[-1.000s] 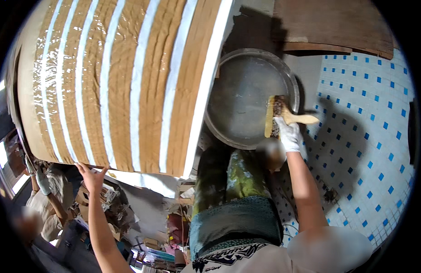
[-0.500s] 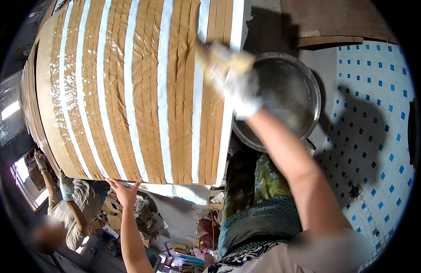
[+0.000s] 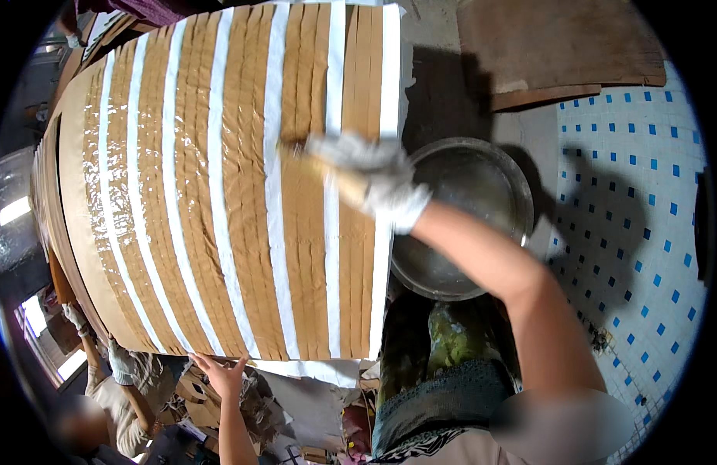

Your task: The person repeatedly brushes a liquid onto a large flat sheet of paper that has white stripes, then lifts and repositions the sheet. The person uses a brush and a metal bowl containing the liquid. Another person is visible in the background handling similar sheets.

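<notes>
A broad layered spread of brown strips (image 3: 246,256), with white strips (image 3: 273,194) between them, lies on a stack of sheets. Its left part is glossy and wet. My right hand (image 3: 366,170), in a whitish work glove, grips a flat brush (image 3: 327,172) with a light wooden handle. The brush's dark bristle end is near a white strip; motion blur hides whether it touches. My bare left hand (image 3: 223,376) rests at the near edge of the strips, fingers spread. A round metal basin (image 3: 521,194) with cloudy liquid stands right of the stack, partly under my right forearm.
Another person's gloved hands (image 3: 120,363) are at the stack's lower left edge. A further person in purple (image 3: 153,9) stands at the far side. Brown boards (image 3: 560,46) lie at the upper right, beside white tiling with blue squares (image 3: 630,178). Cardboard scraps (image 3: 199,399) are piled below.
My right hand with the brush has moved left across the strips, away from the basin side. The view has shifted, so the stack and basin appear lower. My left hand stays at the edge.
</notes>
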